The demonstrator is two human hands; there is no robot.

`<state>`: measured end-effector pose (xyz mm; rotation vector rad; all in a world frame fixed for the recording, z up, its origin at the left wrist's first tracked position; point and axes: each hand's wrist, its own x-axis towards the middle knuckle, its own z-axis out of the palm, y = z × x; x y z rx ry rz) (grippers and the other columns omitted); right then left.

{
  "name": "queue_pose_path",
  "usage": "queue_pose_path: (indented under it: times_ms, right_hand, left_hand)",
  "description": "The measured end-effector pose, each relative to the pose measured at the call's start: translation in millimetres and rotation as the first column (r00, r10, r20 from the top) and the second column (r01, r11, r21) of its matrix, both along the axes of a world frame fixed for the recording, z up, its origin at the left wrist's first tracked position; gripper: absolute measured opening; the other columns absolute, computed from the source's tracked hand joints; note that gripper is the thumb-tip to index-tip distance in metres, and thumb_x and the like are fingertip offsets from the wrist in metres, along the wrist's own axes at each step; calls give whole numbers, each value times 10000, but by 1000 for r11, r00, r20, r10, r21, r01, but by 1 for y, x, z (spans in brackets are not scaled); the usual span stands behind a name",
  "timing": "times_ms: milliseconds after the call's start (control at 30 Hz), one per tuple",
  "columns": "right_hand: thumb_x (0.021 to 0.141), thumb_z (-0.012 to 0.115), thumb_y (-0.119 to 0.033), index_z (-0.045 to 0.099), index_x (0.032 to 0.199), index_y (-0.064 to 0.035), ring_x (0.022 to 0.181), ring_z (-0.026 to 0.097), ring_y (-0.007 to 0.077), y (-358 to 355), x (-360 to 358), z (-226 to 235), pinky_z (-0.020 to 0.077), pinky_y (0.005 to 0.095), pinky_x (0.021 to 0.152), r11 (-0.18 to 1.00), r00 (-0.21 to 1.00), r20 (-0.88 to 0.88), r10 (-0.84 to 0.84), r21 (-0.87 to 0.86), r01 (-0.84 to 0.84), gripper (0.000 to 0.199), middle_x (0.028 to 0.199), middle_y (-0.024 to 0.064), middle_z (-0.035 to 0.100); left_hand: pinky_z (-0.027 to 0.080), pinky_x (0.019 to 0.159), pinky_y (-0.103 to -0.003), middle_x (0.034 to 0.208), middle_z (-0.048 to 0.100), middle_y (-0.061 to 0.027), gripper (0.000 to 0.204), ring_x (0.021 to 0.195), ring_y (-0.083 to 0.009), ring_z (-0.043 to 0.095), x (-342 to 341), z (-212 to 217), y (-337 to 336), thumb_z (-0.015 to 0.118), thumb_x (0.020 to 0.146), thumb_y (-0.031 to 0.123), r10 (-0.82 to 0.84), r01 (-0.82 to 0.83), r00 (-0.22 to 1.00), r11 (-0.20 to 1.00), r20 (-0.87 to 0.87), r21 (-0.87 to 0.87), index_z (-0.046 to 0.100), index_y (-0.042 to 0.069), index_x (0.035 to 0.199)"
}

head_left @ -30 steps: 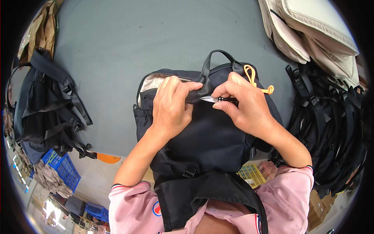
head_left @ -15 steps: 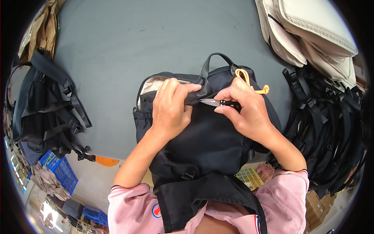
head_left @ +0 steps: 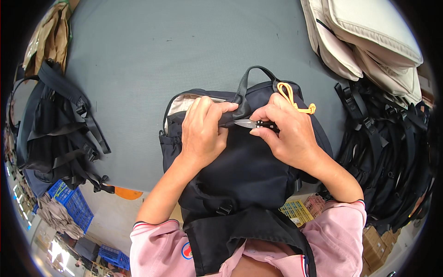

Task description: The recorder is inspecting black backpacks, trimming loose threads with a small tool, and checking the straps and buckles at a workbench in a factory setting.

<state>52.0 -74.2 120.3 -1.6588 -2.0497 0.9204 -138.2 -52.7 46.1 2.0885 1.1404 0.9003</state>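
The left hand (head_left: 202, 134) lies on top of the black backpack (head_left: 244, 166), its fingers curled shut and pinching a fold of dark fabric near the base of the backpack's carry handle (head_left: 253, 74). The right hand (head_left: 290, 134) rests just beside it on the same backpack, closed around a small pair of thread snips (head_left: 251, 123) whose metal tip points toward the left hand's fingertips and sits right at the pinched fabric. The backpack lies flat on the grey table (head_left: 152, 55), its lower end hanging over the near edge toward the person's pink sleeves. An orange cord loop (head_left: 293, 98) lies on the backpack just beyond the right hand. To the left of the backpack, well apart, sits a heap of other black packs (head_left: 50, 129); to its right is a pile of black straps (head_left: 392, 152), and beyond that, a stack of cream cushions (head_left: 369, 41).
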Motion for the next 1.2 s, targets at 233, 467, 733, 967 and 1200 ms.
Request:
queue_pose_path:
  times_ms: [233, 467, 733, 967, 1200]
  right_hand:
    - [722, 731, -68, 586, 897, -56, 630, 587, 240, 1, -7, 7, 446, 339, 536, 998, 992, 119, 34, 41, -39, 228, 811, 66, 512]
    - [703, 731, 4, 610, 993, -29, 671, 502, 76, 2, -7, -16, 416, 241, 592, 698, 498, -561, -661, -703, 133, 316, 803, -22, 501]
    - [703, 676, 24, 580, 864, -57, 631, 579, 264, 15, -33, -35, 450, 371, 552, 985, 967, -220, -126, 90, 149, 204, 785, 69, 527]
    - [704, 621, 64, 585, 843, -52, 654, 563, 253, 45, -9, -26, 455, 351, 568, 829, 896, -313, -314, 369, 419, 184, 788, 91, 510]
    - [744, 686, -44, 572, 851, -47, 630, 585, 259, 20, -24, -24, 463, 343, 566, 985, 973, -214, -86, 126, 115, 157, 778, 70, 553]
  left_hand:
    - [421, 636, -362, 784, 470, -72, 519, 732, -276, 498, -2, -1, -1, 585, 533, -131, 13, -13, 1000, 1000, -19, -18, 595, 94, 1002]
    - [429, 659, -371, 797, 489, -74, 484, 747, -278, 510, -2, 1, 4, 592, 560, -125, 18, -18, 1000, 999, 0, -44, 597, 90, 993]
    - [449, 671, -351, 807, 542, -96, 409, 752, -280, 544, 0, 4, 9, 638, 592, -104, 44, -46, 999, 993, -21, -104, 583, 36, 973]
    - [441, 696, -352, 824, 530, -82, 419, 773, -272, 540, -4, 4, 12, 658, 618, -87, 32, -32, 999, 988, -1, -151, 603, 60, 1006]
    - [446, 707, -332, 832, 543, -92, 392, 771, -269, 549, -2, 9, 13, 699, 643, -75, 22, -22, 1000, 984, 0, -177, 604, 39, 1006]
